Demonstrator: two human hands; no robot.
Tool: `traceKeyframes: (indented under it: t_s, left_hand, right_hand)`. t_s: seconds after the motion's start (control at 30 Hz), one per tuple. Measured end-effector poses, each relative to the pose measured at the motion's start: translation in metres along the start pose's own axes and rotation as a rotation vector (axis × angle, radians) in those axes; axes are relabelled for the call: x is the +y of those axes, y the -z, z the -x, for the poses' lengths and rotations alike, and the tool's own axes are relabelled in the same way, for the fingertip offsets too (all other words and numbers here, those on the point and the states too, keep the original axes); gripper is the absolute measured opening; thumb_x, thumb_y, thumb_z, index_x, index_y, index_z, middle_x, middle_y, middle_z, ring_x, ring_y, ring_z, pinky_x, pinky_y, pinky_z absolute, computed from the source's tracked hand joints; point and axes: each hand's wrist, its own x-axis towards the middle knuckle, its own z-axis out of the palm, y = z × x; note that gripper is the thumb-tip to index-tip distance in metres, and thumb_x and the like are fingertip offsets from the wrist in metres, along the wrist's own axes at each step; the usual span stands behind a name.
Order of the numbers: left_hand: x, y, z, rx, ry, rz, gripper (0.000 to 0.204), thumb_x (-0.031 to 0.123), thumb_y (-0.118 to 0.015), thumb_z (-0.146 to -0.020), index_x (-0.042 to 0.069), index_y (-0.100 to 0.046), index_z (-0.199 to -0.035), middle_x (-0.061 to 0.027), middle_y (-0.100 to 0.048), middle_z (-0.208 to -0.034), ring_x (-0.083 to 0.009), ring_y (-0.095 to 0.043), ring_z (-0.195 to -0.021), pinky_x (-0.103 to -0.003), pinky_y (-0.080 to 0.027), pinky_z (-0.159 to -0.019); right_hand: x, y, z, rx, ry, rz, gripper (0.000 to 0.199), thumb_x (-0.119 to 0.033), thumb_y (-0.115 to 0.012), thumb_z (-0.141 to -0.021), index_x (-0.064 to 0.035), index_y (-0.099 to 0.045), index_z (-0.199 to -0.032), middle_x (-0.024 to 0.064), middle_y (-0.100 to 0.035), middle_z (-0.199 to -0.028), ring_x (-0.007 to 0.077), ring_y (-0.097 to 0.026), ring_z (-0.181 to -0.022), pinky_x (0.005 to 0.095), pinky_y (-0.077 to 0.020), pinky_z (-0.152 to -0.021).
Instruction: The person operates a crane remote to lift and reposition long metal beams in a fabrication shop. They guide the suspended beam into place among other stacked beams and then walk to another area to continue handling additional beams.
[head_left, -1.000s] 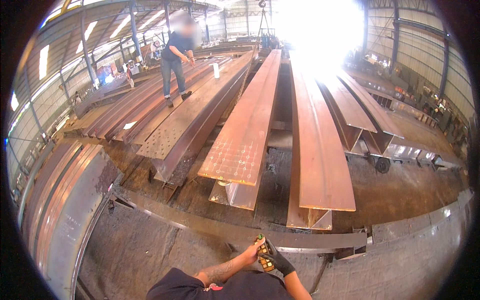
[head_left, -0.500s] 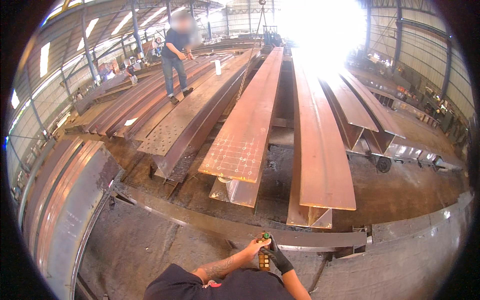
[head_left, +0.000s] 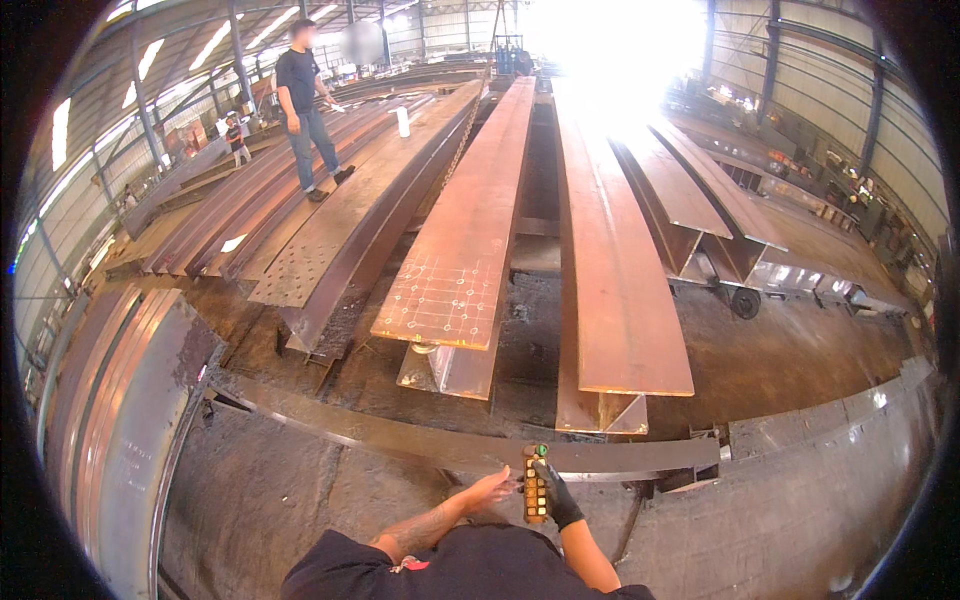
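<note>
A yellow handheld crane remote (head_left: 535, 490) with a double row of pale buttons and a green knob at its top is held upright in front of my body. My right hand (head_left: 560, 503), in a black glove, is closed round its right side. My bare left hand (head_left: 488, 491) is just left of the remote, its fingers stretched toward it and apparently not gripping it. Beyond my hands, a rust-brown steel beam (head_left: 462, 250) carries a chalked grid with small circles on its near end. Another long beam (head_left: 622, 260) lies to its right.
A person (head_left: 305, 110) stands on the beams at the left, near a white cylinder (head_left: 403, 122). A chain (head_left: 460, 150) hangs beside the marked beam. A low steel beam (head_left: 400, 440) crosses the floor before me. Stacked plates (head_left: 140, 430) stand at near left.
My left hand has come away from the remote, which stays in my right hand. The person on the beams has straightened up and turned. The whole view has shifted slightly.
</note>
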Motion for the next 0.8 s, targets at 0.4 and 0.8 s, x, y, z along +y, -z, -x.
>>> traceKeyframes:
  t_s: [0.4, 0.8]
  left_hand:
    - [-0.022, 0.063, 0.000, 0.305, -0.004, 0.004, 0.075, 0.056, -0.062, -0.082, 0.000, -0.044, -0.129, -0.0120, -0.057, -0.117, -0.0224, -0.055, -0.102, -0.036, -0.044, -0.082]
    - [-0.002, 0.145, -0.033, 0.653, -0.237, 0.307, 0.028, 0.020, -0.059, -0.090, -0.002, -0.054, -0.106, -0.0095, -0.061, -0.088, -0.0187, -0.061, -0.076, -0.032, -0.054, -0.063]
  right_hand:
    - [-0.001, 0.064, 0.005, 0.115, 0.036, -0.289, 0.041, -0.048, -0.059, -0.087, -0.0145, -0.053, -0.110, 0.0061, -0.060, -0.077, 0.0218, -0.064, -0.071, 0.0384, -0.0561, -0.065]
    - [0.025, 0.068, -0.008, 0.370, -0.124, -0.175, 0.042, -0.049, -0.065, -0.082, -0.0141, -0.057, -0.103, 0.0067, -0.061, -0.074, 0.0232, -0.062, -0.062, 0.0359, -0.0529, -0.057]
